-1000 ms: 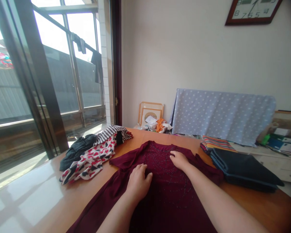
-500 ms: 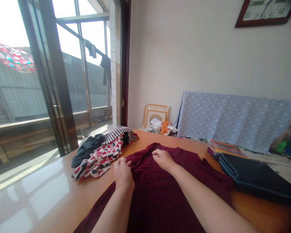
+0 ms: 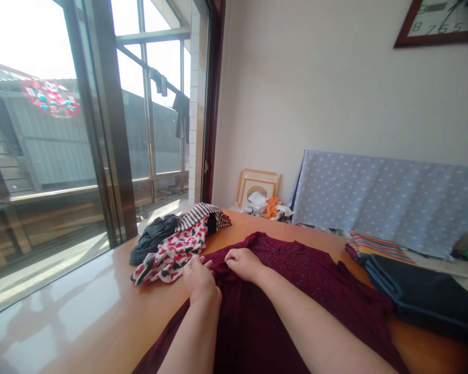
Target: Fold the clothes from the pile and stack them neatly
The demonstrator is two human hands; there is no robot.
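The left hand [image 3: 199,280] and right hand [image 3: 242,264] pinch a maroon beaded top [image 3: 308,291].

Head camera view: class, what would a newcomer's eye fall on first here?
A maroon top dominates the lower centre, gathered in the left hand and right hand. Just left of it lies a red-and-white heart-print garment. At the back right stands a pale polka-dot cloth.

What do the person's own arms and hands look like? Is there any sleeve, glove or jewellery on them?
The bare left forearm and bare right forearm show no sleeve. The bare left hand and bare right hand show no glove, watch or bracelet; rings cannot be told.
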